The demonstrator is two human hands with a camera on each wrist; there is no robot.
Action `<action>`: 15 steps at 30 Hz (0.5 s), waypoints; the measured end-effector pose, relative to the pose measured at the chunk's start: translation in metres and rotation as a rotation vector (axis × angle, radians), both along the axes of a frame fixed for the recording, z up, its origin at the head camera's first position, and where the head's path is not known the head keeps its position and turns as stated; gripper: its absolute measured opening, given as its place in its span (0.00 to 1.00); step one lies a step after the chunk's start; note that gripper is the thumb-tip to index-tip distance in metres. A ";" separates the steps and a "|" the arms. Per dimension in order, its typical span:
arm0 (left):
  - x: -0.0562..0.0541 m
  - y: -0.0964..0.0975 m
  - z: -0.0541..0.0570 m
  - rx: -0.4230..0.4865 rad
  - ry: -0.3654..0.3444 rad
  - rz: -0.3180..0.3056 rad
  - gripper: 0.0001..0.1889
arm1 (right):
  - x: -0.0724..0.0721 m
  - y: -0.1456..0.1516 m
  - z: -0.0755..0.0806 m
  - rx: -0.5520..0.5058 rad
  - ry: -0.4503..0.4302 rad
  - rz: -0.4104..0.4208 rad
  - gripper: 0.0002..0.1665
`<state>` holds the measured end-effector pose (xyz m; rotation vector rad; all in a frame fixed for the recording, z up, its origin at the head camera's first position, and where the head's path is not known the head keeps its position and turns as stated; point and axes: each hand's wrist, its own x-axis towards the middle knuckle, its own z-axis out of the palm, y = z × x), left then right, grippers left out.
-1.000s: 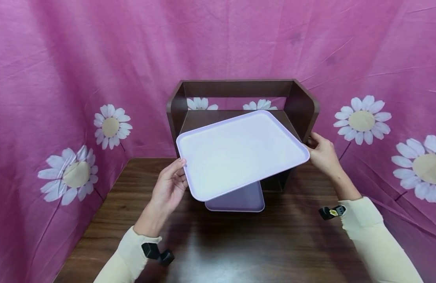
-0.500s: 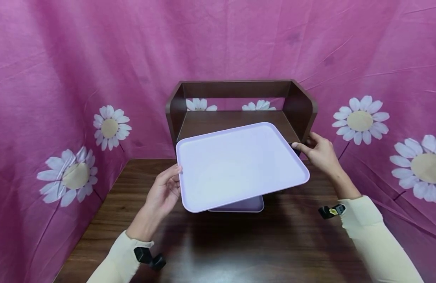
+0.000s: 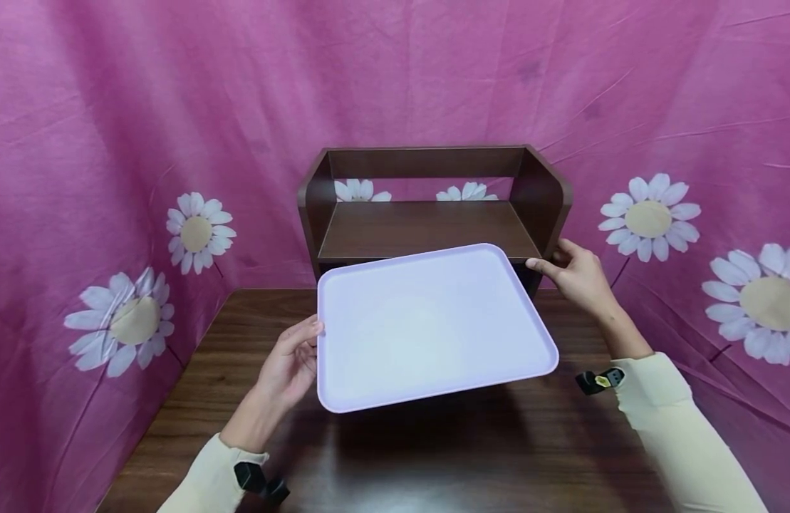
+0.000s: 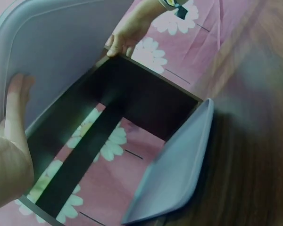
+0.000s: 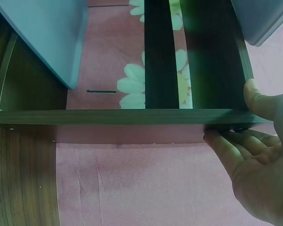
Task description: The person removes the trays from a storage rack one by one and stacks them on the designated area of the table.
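My left hand (image 3: 290, 365) grips a pale lilac rectangular tray (image 3: 433, 331) by its left edge, thumb on the rim and fingers beneath. The tray hangs in front of a dark brown desktop shelf (image 3: 427, 229), its inner face turned up toward me. My right hand (image 3: 582, 279) holds the shelf's right side panel, thumb at the front edge and fingers on the outer side. A second similar tray (image 4: 179, 172) lies low in the shelf, jutting out at the front; in the head view the held tray hides it.
The shelf stands on a dark wood-grain table (image 3: 446, 463). A pink curtain (image 3: 420, 78) with printed daisies hangs behind and at both sides. The shelf's back is partly open, showing the curtain.
The left hand has lowered the held tray toward me and levelled its slant, uncovering more of the upper shelf board and covering the lower tray. My right hand stays on the shelf's side panel.
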<state>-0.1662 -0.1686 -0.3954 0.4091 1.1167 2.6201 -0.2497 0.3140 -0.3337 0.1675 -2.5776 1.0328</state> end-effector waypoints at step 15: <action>0.012 -0.009 -0.017 0.027 0.057 -0.149 0.21 | 0.001 -0.001 0.002 -0.023 -0.014 0.015 0.34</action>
